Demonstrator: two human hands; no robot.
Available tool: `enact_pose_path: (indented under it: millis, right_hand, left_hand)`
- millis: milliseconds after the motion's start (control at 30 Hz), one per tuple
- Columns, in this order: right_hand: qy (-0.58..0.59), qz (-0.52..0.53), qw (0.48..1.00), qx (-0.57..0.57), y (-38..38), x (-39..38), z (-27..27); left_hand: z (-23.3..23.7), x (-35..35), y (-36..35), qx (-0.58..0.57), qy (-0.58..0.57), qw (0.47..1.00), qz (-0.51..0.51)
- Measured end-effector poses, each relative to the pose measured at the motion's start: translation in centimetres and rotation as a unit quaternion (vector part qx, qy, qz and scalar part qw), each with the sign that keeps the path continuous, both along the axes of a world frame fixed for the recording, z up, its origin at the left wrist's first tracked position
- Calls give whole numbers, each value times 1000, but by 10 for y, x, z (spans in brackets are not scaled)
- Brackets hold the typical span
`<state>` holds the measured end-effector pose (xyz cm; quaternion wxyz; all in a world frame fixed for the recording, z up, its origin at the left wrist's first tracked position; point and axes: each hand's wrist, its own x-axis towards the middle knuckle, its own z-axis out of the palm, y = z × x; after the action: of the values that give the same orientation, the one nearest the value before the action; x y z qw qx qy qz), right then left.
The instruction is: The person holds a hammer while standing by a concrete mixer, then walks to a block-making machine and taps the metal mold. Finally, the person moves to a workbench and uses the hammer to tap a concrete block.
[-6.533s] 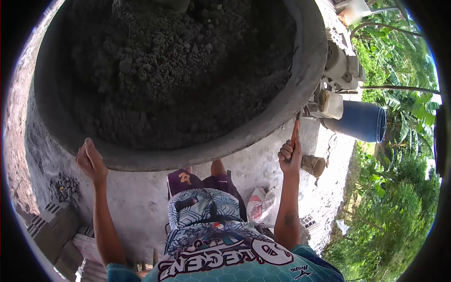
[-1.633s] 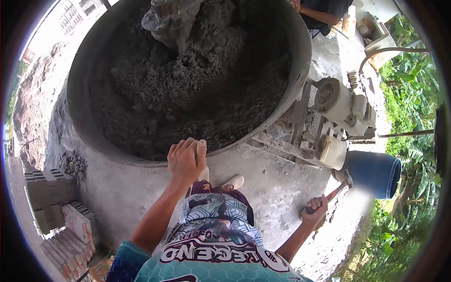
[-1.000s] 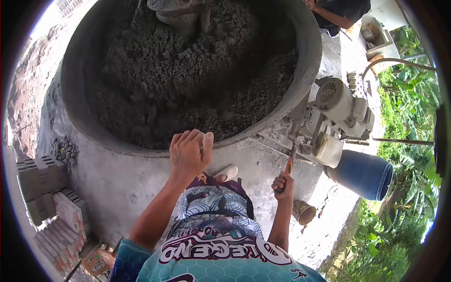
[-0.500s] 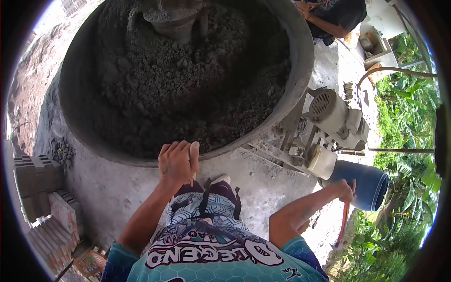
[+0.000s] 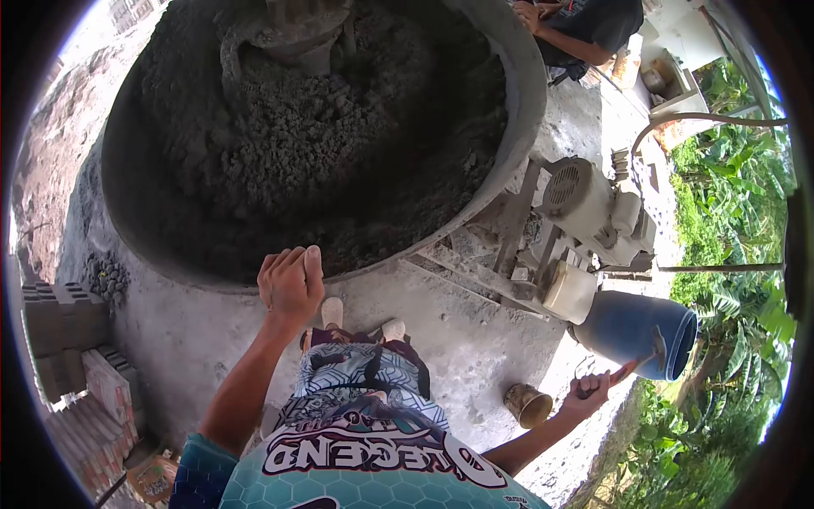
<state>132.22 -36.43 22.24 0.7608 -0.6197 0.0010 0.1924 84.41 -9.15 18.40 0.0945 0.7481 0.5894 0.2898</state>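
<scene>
A large round mixer pan (image 5: 527,110) fills the upper part of the view, with grey crumbly concrete mix (image 5: 305,144) inside. At its near rim is my left hand (image 5: 291,282), fingers curled over the edge and thumb along the side. Out to the right, my right hand (image 5: 588,394) is closed around the red handle of a hammer (image 5: 626,371). The hammer's metal head points up and right, overlapping the blue barrel (image 5: 632,327) in view. A dirty bucket (image 5: 527,405) stands on the ground beside my right forearm.
An electric motor (image 5: 578,193) on a metal frame and a pale plastic container (image 5: 569,293) sit right of the pan. Another person (image 5: 585,38) is at the far rim. Concrete blocks (image 5: 64,327) are stacked at left. Plants (image 5: 738,246) grow at right.
My right hand has swung lower and to the left, and the hammer has turned from head down to head up. The bucket has come into view. My left hand stays at the rim.
</scene>
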Motion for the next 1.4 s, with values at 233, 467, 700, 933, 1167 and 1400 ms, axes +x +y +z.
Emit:
enact_pose_path:
  millis: [233, 467, 700, 933, 1167, 1400]
  right_hand:
    - [-144, -459, 829, 286, 94, 134, -2]
    - [447, 404, 788, 128, 280, -57, -154]
    - [153, 167, 972, -54, 55, 6, -68]
    - [-110, -392, 881, 241, 43, 118, 9]
    - [392, 384, 832, 85, 327, -82, -122]
    - [289, 253, 920, -82, 129, -44, -103]
  left_hand:
    - [-2, 2, 5, 14, 20, 1000, 5]
    - [-9, -9, -5, 14, 9, 1000, 8]
    - [-7, -7, 0, 59, 15, 998, -17]
    - [-5, -2, 3, 67, 31, 997, -33]
    - [-5, -10, 6, 85, 30, 995, -32]
    - [-15, -16, -6, 129, 36, 989, -60]
